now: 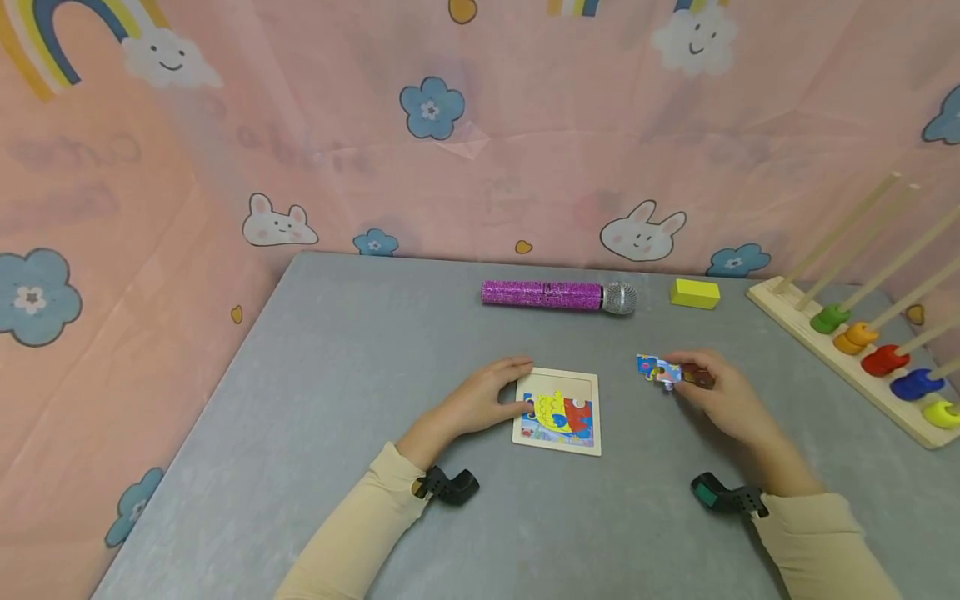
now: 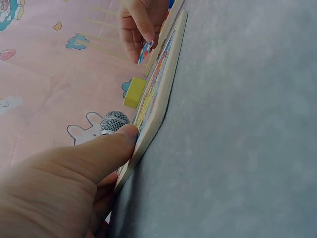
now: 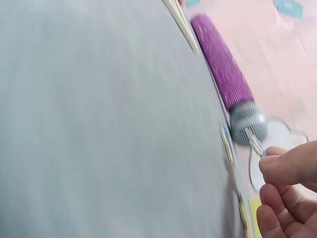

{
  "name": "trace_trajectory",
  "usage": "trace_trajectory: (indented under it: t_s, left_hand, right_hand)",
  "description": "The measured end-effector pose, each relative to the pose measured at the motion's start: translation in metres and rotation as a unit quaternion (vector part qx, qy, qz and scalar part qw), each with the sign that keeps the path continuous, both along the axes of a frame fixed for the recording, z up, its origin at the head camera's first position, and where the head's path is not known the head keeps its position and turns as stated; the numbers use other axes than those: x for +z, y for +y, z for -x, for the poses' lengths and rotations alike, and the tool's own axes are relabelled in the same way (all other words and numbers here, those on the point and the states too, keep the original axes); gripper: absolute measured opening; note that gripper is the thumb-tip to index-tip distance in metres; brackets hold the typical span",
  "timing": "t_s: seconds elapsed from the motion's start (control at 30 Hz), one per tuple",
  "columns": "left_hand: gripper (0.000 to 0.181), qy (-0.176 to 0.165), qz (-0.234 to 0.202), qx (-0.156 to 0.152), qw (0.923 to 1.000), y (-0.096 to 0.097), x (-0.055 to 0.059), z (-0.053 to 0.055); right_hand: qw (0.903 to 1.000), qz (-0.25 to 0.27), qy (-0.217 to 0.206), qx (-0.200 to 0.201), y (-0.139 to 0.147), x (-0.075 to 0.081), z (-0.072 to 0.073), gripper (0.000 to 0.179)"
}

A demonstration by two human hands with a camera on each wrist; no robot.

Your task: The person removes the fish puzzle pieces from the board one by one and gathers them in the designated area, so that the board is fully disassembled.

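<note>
A square wooden puzzle board (image 1: 570, 380) lies on the grey table, its lower part filled with yellow, red and blue pieces and its upper part bare wood. My left hand (image 1: 476, 398) grips the board's left edge, thumb on top in the left wrist view. To the right, my right hand (image 1: 723, 402) pinches a small colourful puzzle piece (image 3: 254, 143) between thumb and fingertips, slightly above the table. Another blue puzzle piece (image 1: 646, 364) lies just left of those fingers. More pieces are partly hidden under the right hand.
A glittery purple microphone (image 1: 543, 295) lies behind the board. A yellow block (image 1: 695, 293) sits to its right. At the right edge stands a wooden peg rack (image 1: 840, 360) with upright rods and coloured rings. A pink patterned cloth (image 1: 510, 175) hangs behind the table.
</note>
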State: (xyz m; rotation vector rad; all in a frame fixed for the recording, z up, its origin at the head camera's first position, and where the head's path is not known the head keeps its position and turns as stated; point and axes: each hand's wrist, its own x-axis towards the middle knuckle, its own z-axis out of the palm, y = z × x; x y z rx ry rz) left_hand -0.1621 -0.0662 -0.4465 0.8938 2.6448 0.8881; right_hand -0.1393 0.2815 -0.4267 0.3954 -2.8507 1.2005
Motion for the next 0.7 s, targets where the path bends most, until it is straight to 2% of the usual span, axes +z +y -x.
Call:
trace_trajectory:
  t_s: [0.37,0.7]
  left_hand:
    - [0.064,0.005,0.0,-0.002,1.0,-0.001,-0.001,0.001]
    - [0.064,0.006,0.004,-0.004,1.0,-0.001,-0.002,0.001]
  right_hand:
    - [0.9961,-0.033,-0.028,-0.077,0.048,-0.002,-0.003,0.036]
    - [0.9886,-0.059,-0.044,-0.131,0.07,-0.013,-0.008,0.039]
